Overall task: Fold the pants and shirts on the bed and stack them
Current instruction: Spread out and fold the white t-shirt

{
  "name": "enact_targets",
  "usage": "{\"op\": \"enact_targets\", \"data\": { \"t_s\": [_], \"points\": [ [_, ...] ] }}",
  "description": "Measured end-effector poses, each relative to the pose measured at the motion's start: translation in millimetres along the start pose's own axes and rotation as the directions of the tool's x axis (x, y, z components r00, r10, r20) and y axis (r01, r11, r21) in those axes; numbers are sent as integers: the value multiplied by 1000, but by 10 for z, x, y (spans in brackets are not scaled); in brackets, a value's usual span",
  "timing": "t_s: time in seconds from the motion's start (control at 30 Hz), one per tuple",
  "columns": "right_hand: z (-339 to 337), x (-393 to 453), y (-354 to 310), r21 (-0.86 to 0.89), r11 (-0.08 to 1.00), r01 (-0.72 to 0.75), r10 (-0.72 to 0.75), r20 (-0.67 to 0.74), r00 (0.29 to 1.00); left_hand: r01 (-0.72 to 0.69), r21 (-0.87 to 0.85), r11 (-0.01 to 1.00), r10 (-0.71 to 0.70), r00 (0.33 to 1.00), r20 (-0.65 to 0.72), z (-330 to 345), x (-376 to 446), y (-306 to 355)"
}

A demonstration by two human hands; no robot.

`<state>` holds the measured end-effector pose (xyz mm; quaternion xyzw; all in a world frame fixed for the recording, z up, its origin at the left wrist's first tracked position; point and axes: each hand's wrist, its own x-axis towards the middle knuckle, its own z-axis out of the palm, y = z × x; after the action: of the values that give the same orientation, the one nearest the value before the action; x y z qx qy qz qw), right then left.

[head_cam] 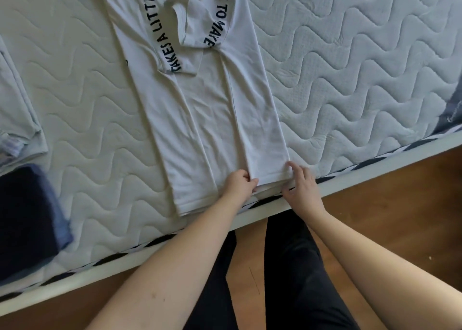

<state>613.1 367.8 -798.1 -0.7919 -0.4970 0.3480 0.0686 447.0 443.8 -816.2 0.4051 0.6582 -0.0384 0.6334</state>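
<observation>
**Both hands at the hem of the white shirt**

A white T-shirt (200, 109) lies flat on the quilted mattress (350, 67), its two sides already folded inward so that it forms a long, narrow strip running from the top of the view down to the near edge of the bed. Black lettering runs along the folded-in sleeves (only parts such as "TAKES A LITTLE" can be read).

The left hand (241, 183) grips the bottom hem with curled fingers, just left of the right-hand folded panel. The right hand (301, 183) pinches the hem's near right corner, thumb on top of the cloth. The two hands sit close together but do not touch.

At the left edge lies a pale blue garment (17, 109), and nearer the person, a dark navy folded piece (27, 219); both are well apart from the shirt. The person stands on a wooden floor (387, 204) against the white bed frame (362, 177).
</observation>
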Motion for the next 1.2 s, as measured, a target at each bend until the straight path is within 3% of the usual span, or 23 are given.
{"op": "enact_targets", "data": {
  "t_s": [0.07, 0.23, 0.47, 0.67, 0.83, 0.97, 1.1, 1.2],
  "points": [
    [25, 50, -28, 28, 999, -36, 36, -9, 999, 22, -168, 986, -20, 1000, 17, 14, -6, -22],
    [60, 134, 35, 46, 996, -73, 76, -69, 995, 36, -338, 940, -18, 998, 57, 88, -91, -55],
    [83, 272, 75, 118, 992, -48, 67, -155, 986, 6, -430, 903, -9, 1000, -6, 182, -178, -127],
    [-33, 260, 228, 158, 968, -196, 213, -103, 972, -41, -365, 930, 1, 994, -110, 375, -215, -117],
    [-117, 272, 309, 318, 902, -292, 319, -36, 947, -37, -340, 940, -16, 988, -151, 545, -225, -27],
    [-130, 279, 315, 302, 905, -298, 319, -21, 947, -15, -277, 961, -44, 978, -205, 584, -190, 1],
    [-108, 240, 304, 249, 921, -300, 309, 4, 951, 50, -67, 997, -64, 969, -238, 529, -189, -19],
    [-39, 107, 234, 213, 944, -251, 281, -123, 952, 89, 15, 996, -85, 976, -199, 471, -194, -46]
  ]
}}
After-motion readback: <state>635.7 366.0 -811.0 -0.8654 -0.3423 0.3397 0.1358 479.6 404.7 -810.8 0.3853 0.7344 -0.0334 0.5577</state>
